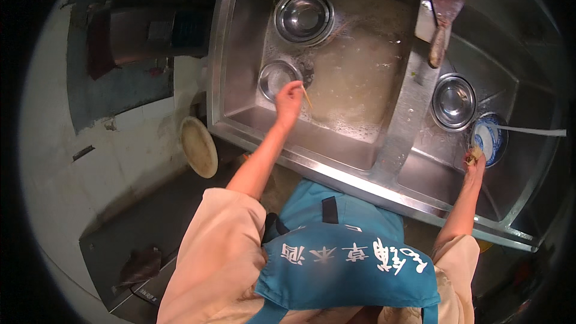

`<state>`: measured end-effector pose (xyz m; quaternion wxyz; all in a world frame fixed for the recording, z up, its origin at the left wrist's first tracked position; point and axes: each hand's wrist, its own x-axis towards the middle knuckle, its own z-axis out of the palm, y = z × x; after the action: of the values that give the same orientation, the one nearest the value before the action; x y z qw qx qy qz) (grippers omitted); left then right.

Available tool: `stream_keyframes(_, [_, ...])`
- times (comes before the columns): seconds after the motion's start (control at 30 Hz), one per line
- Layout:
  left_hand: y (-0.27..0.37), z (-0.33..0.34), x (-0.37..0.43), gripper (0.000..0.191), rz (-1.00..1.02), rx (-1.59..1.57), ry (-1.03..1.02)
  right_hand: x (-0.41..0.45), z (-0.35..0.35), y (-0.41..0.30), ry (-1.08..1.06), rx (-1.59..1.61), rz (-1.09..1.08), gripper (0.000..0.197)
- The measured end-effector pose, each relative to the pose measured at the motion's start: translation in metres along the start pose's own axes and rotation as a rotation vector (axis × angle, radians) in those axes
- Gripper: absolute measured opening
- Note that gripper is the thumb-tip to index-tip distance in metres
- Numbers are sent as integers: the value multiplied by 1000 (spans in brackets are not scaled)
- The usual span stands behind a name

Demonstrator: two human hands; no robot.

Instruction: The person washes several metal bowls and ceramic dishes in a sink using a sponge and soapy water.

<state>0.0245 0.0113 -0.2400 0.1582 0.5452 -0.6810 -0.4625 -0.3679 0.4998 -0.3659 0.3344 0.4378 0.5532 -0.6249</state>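
Note:
My left hand (289, 101) pinches a thin yellowish stick (307, 97) above the left sink basin. Just beyond those fingers sits a small stainless steel bowl (272, 82), partly covered by the hand. In the right basin, my right hand (478, 162) grips a yellowish, crumpled scrubbing pad or cloth (472, 155); its exact kind is unclear. That hand is at the near edge of some blue-and-white patterned porcelain dishware (495, 137). Close by on the left stands another stainless steel bowl (453, 101).
Cloudy water (355, 76) covers the left basin's floor, with stacked steel bowls (305, 17) at its far left. A rusty scraper (443, 22) lies over the divider (400, 126). From the right, a white strip or water stream (535, 131) reaches the dishware. A round board (199, 147) leans left.

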Motion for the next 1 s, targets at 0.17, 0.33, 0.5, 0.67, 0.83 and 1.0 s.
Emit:
stream_keyframes(0.17, [-118,-88,57,44,-507,152,276,17,4,27,0,-14,-90,15])
stream_keyframes(0.33, [-130,-78,84,57,-800,-30,209,-20,-4,11,34,66,-86,28])
stream_keyframes(0.5, [-147,-83,88,54,-866,-171,283,-170,116,20,-519,237,-173,35])
stream_keyframes(0.67, [-155,-75,104,34,-889,-113,283,-272,251,68,-588,7,-237,34])
stream_keyframes(0.83, [-129,-63,114,23,-784,71,224,-276,321,138,-601,-114,-67,32])
stream_keyframes(1.0, [-120,-49,122,16,-713,101,151,-272,337,181,-616,-107,46,26])
